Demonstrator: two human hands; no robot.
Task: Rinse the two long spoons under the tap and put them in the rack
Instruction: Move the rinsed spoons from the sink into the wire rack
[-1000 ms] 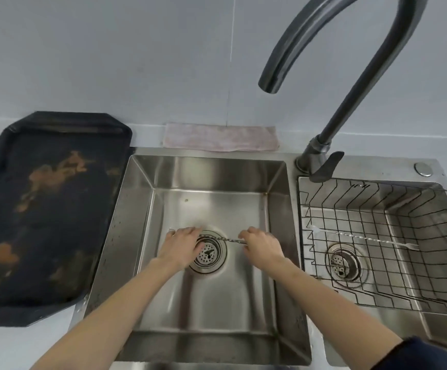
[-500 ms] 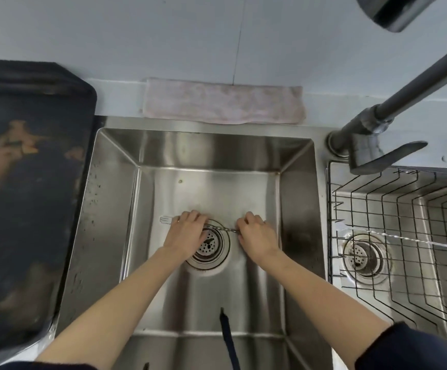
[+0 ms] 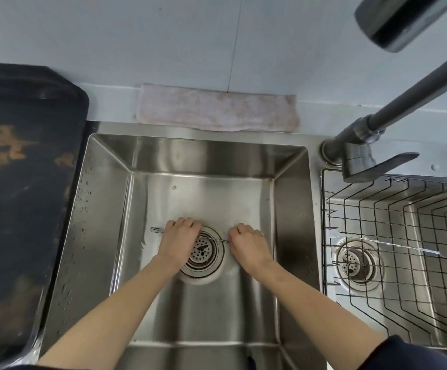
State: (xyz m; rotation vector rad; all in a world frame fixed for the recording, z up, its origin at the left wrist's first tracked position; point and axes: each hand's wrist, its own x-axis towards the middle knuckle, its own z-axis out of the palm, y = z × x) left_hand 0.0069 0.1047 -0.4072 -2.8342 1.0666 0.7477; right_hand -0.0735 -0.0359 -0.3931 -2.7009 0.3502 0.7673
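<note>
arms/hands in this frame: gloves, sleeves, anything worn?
No gloves: both the left hand and right hand are bare, as are both forearms. No rings, watch or bands show. A dark navy sleeve covers the right upper arm at the frame's bottom edge.

A home kitchen: a stainless-steel double sink (image 3: 110,198) set into a pale bench, a dark swivel tap (image 3: 356,145) behind the fingers, a wire dish rack (image 3: 393,209) in the basin to their right, a folded cloth (image 3: 217,110) against the wall.
</note>
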